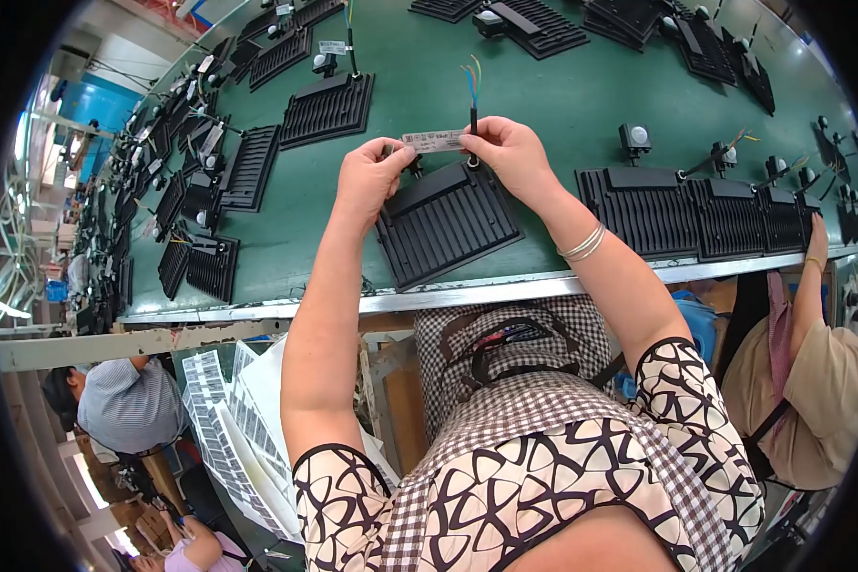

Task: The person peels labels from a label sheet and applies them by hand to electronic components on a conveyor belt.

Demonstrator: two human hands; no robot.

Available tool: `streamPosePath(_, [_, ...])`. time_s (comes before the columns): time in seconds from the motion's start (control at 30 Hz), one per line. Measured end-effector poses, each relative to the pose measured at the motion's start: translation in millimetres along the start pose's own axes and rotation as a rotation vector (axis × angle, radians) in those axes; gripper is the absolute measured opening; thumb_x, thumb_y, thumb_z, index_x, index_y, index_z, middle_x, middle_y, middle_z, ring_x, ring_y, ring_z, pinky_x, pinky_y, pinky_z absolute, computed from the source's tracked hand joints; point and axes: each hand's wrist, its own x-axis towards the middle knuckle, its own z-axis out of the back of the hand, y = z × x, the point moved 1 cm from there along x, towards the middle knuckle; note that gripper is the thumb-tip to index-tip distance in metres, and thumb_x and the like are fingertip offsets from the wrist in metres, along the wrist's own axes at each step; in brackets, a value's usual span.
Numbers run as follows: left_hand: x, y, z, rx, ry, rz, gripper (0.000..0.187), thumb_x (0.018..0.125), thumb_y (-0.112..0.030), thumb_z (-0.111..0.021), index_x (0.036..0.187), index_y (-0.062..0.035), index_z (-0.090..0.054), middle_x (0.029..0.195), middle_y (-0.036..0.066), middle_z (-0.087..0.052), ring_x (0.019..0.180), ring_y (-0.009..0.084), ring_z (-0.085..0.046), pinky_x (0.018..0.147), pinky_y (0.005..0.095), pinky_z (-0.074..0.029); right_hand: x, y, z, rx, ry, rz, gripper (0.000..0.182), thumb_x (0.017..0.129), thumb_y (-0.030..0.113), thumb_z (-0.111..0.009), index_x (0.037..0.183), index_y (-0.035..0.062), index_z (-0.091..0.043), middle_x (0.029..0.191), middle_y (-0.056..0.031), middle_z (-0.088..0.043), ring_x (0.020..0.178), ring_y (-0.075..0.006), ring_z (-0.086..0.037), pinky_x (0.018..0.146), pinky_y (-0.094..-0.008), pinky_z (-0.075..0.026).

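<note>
A printed silvery-grey label [433,142] is stretched between my two hands, just above a black finned floodlight housing [448,224]. My left hand [374,176] pinches the label's left end between thumb and fingers. At the other end my right hand [507,153] pinches it, right beside the housing's black cable [474,122]. Blue, yellow-green and brown wire ends fan out from the top of that cable. The housing lies tilted on the green table [534,105], fins up, near its front edge.
More finned housings [639,212] with sensors line the right side, where another person's hand [817,238] touches one. Other housings [326,107] lie at left and along the back. Printed label sheets [224,429] hang below the table edge. Another person [132,402] sits at lower left.
</note>
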Motion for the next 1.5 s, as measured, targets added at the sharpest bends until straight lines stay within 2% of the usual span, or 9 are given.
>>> streamPosePath(0.27, [-8.1, 13.4, 9.9, 0.147, -0.485, -0.315, 0.016, 0.088, -0.016, -0.07, 0.095, -0.0019, -0.067, 0.072, -0.003, -0.057, 0.057, 0.0044, -0.046, 0.049, 0.0221, -0.036, -0.5, -12.6, -15.5, 0.012, -0.123, 0.004, 0.028, 0.089, 0.016, -0.067, 0.111, -0.0018, -0.066, 0.088, -0.0064, -0.07, 0.078, -0.0098, -0.063, 0.072, -0.0252, -0.049])
streamPosePath(0.53, [-140.0, 9.7, -46.6, 1.188, -0.026, -0.258, 0.057, 0.079, -0.032, -0.076, 0.126, -0.0077, -0.057, 0.088, 0.01, -0.061, 0.067, 0.0258, -0.064, 0.058, 0.0372, -0.051, -95.3, 2.9, -1.0, -0.637, -0.12, 0.269, 0.068, 0.079, 0.02, -0.075, 0.139, 0.0048, -0.046, 0.123, -0.0174, -0.057, 0.115, -0.0334, -0.055, 0.101, -0.0415, -0.043])
streamPosePath(0.73, [-127.2, 32.7, -36.7, 1.265, -0.122, -0.249, 0.058, 0.078, -0.033, -0.075, 0.128, -0.0105, -0.056, 0.094, 0.009, -0.06, 0.074, 0.0302, -0.066, 0.062, 0.0417, -0.053, -117.4, 3.8, -23.3, -0.988, 0.133, 0.383, 0.072, 0.076, 0.028, -0.079, 0.137, 0.0062, -0.048, 0.143, -0.038, -0.031, 0.133, -0.0519, -0.032, 0.112, -0.053, -0.028])
streamPosePath(0.83, [-103.5, 30.7, 2.3, 1.267, -0.239, -0.234, 0.053, 0.079, -0.032, -0.075, 0.127, -0.0155, -0.059, 0.096, 0.01, -0.062, 0.086, 0.0309, -0.065, 0.071, 0.0418, -0.053, -71.9, -17.7, -58.4, -0.949, 0.109, 0.554, 0.072, 0.076, 0.026, -0.078, 0.137, 0.0057, -0.047, 0.141, -0.0348, -0.036, 0.131, -0.0508, -0.036, 0.111, -0.0503, -0.032])
streamPosePath(1.0, [-80.4, 29.2, 85.3, 1.458, -0.446, 0.212, 0.06, 0.087, -0.036, -0.067, 0.139, -0.0153, -0.045, 0.114, 0.019, -0.064, 0.104, 0.0366, -0.063, 0.085, 0.0473, -0.052, -58.8, 11.0, -89.7, -0.686, 0.355, 0.413, 0.06, 0.081, 0.024, -0.073, 0.134, 0.005, -0.051, 0.134, -0.0275, -0.05, 0.12, -0.0412, -0.052, 0.104, -0.0435, -0.041])
streamPosePath(1.07, [-97.5, 14.5, 75.5, 1.377, -0.47, 0.147, 0.062, 0.087, -0.039, -0.066, 0.139, -0.0136, -0.043, 0.114, 0.018, -0.064, 0.106, 0.0377, -0.062, 0.086, 0.0464, -0.051, -83.3, 10.9, -74.6, -0.66, 0.515, 0.366, 0.05, 0.082, 0.023, -0.072, 0.127, 0.0042, -0.058, 0.129, -0.0233, -0.056, 0.119, -0.0366, -0.054, 0.103, -0.0431, -0.042])
streamPosePath(1.27, [-125.0, 48.3, 78.7, 0.739, -0.279, -0.029, 0.023, 0.092, -0.02, -0.057, 0.103, 0.0007, -0.057, 0.082, 0.01, -0.06, 0.066, 0.0175, -0.055, 0.061, 0.0334, -0.045, -149.9, 24.4, 28.0, -0.62, 0.086, 0.536, 0.017, 0.083, 0.011, -0.069, 0.099, 0.0084, -0.07, 0.105, -0.007, -0.069, 0.1, -0.0266, -0.065, 0.103, -0.0479, -0.045])
streamPosePath(1.4, [-152.4, 37.2, 77.0, 0.3, -0.121, 0.031, 0.011, 0.096, -0.01, -0.05, 0.098, -0.0012, -0.058, 0.082, 0.005, -0.059, 0.061, 0.0052, -0.048, 0.05, 0.0217, -0.036, -164.5, 44.0, 111.8, -0.742, -0.44, 0.483, 0.012, 0.077, 0.005, -0.07, 0.088, 0.0055, -0.071, 0.088, -0.0091, -0.07, 0.081, -0.0287, -0.065, 0.082, -0.0417, -0.05])
streamPosePath(1.5, [-172.1, 12.0, 56.5, 0.209, -0.17, 0.071, 0.012, 0.1, -0.01, -0.048, 0.101, -0.0029, -0.058, 0.083, 0.003, -0.059, 0.062, 0.0052, -0.049, 0.051, 0.0209, -0.036, -175.7, 48.1, 189.1, -1.256, -0.713, 0.295, 0.051, 0.081, 0.03, -0.072, 0.122, 0.0045, -0.058, 0.129, -0.0208, -0.054, 0.115, -0.0366, -0.05, 0.098, -0.0478, -0.038])
